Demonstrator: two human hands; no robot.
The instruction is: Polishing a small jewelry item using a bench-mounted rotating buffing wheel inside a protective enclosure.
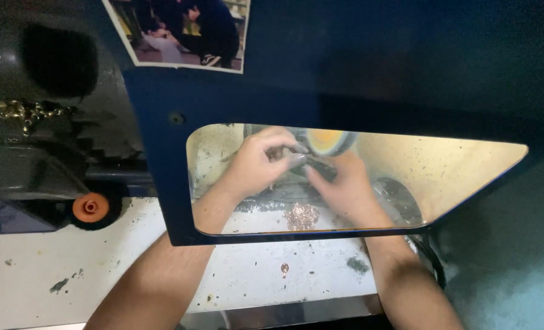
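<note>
While seen through the clear window of the dark blue guard panel, left hand and right hand pinch a small dark workpiece together, fingers pressed close, just beneath the yellowish round polishing wheel. Loose coppery pieces lie below on the white bench.

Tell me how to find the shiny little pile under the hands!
Look through the clear window in the big blue guard. Below the left hand and right hand, on the white bench, lies a coppery pile. It glitters pink-gold, unlike the lone small piece nearer you.
</note>
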